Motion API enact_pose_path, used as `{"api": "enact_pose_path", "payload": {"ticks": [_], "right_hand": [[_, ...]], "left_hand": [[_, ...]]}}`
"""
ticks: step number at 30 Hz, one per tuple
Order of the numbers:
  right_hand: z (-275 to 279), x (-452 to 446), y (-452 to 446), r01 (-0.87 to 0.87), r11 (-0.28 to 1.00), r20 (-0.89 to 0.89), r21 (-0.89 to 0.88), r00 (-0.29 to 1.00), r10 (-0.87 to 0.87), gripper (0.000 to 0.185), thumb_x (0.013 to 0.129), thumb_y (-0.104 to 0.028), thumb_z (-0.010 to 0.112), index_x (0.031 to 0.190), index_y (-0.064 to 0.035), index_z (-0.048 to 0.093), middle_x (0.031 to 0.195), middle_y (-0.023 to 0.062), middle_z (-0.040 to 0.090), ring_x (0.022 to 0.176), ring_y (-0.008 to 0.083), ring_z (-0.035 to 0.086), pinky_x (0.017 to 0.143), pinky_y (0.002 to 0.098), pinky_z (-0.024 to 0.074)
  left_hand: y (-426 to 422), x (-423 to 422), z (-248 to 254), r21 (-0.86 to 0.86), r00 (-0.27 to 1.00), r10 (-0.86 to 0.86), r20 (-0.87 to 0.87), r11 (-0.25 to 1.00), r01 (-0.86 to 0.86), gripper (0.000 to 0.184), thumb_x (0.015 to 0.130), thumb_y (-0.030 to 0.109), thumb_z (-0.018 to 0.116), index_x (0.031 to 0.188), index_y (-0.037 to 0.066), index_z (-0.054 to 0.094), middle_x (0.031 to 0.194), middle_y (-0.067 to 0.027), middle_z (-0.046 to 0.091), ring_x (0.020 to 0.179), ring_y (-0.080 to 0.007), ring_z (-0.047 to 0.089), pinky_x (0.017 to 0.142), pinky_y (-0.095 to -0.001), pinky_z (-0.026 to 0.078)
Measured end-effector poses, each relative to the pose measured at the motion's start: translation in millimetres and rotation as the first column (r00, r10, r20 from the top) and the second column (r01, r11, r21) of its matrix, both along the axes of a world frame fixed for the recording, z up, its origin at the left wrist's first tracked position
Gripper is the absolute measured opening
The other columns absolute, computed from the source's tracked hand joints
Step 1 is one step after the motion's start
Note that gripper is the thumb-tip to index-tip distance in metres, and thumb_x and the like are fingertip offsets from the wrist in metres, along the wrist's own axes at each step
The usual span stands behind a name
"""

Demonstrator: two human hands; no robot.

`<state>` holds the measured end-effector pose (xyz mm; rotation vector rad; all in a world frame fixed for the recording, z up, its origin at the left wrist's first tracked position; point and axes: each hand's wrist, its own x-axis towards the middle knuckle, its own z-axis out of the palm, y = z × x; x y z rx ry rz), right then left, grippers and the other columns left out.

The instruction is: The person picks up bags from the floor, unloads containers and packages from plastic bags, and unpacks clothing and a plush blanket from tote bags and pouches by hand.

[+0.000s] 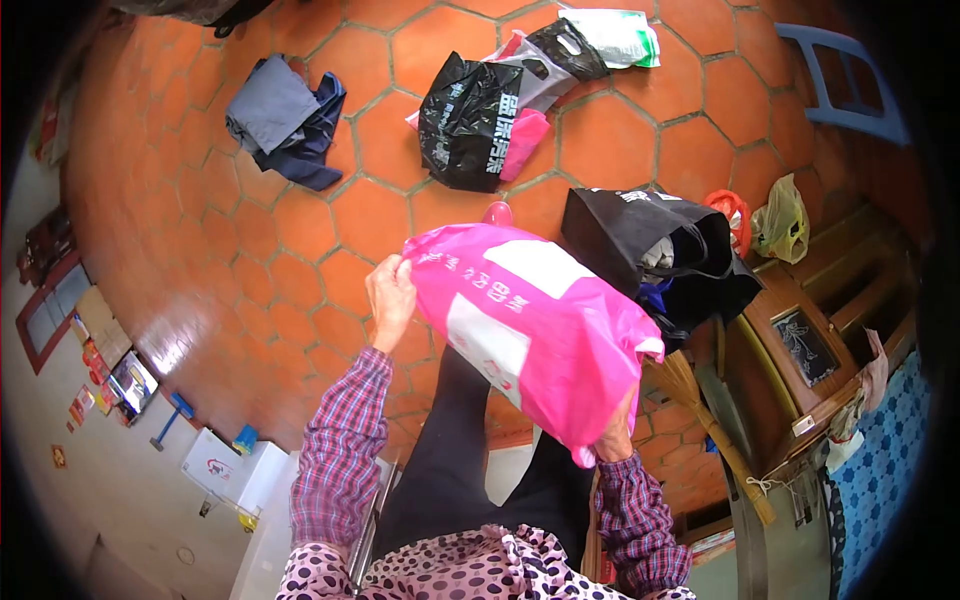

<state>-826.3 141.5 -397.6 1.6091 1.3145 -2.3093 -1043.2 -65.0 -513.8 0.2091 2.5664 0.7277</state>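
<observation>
A bright pink plastic bag (560, 335) with white panels and white print is stretched out above my legs. My left hand (392, 298) pinches its left end, with the thumb and fingers closed on the plastic. At the lower right end, my right hand (615, 432) grips the bag, its fingers partly hidden behind the pink plastic. Whether anything is inside the bag I cannot tell. Just beyond its right end stands a black tote bag (625, 235), its mouth open with grey and blue items showing.
Folded grey and navy clothes (275, 115) lie on the tiled floor, with a row of black, pink and white plastic bags (468, 120) beyond. A blue plastic stool (850, 75) stands at upper right. Wooden furniture (790, 335) and a straw broom (725, 440) are on the right.
</observation>
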Motion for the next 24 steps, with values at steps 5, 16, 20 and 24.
{"api": "enact_pose_path", "payload": {"ticks": [5,16,20,24], "right_hand": [[-10,-5,17,0.166,0.981,-0.009,-0.098,0.986,-0.168,0.066,0.058,0.005,0.064,0.122,0.0037,0.047,0.102,0.0055,0.06,0.088,0.0152,0.06,0.075,0.0259,0.0501],[-45,19,28,0.446,0.719,0.0,-0.534,0.85,-0.527,0.056,0.063,0.005,0.055,0.119,0.0032,0.047,0.115,0.0151,0.055,0.106,0.0285,0.054,0.096,0.04,0.0423],[-84,44,37,0.567,0.506,0.133,-0.65,0.74,-0.659,0.048,0.068,0.002,0.051,0.116,0.0049,0.049,0.116,0.0175,0.055,0.107,0.0318,0.054,0.097,0.0424,0.041],[-105,74,50,0.637,0.425,0.177,-0.644,0.664,-0.727,0.044,0.071,0.001,0.051,0.115,0.0056,0.049,0.113,0.0176,0.056,0.105,0.0314,0.055,0.095,0.0415,0.0432]], "left_hand": [[-22,-6,-23,-0.071,0.983,0.172,0.059,0.983,-0.168,0.018,0.082,0.009,0.054,0.068,-0.002,0.051,0.054,-0.0134,0.044,0.051,-0.0165,0.042,0.051,-0.0342,0.038],[-123,-57,-62,-0.177,0.964,0.254,-0.075,0.948,-0.263,0.025,0.075,0.019,0.053,0.061,-0.001,0.047,0.052,-0.0103,0.039,0.052,-0.0155,0.038,0.052,-0.0352,0.035],[-223,-90,-76,-0.228,0.888,0.308,-0.343,0.889,-0.397,0.023,0.073,0.022,0.056,0.063,0.001,0.058,0.054,-0.0054,0.05,0.055,-0.0131,0.046,0.052,-0.0352,0.038],[-327,-137,7,0.186,0.73,0.681,0.059,0.711,-0.678,0.003,0.078,0.004,0.058,0.077,0.004,0.06,0.068,0.0002,0.057,0.057,-0.0098,0.052,0.048,-0.026,0.041]]}}
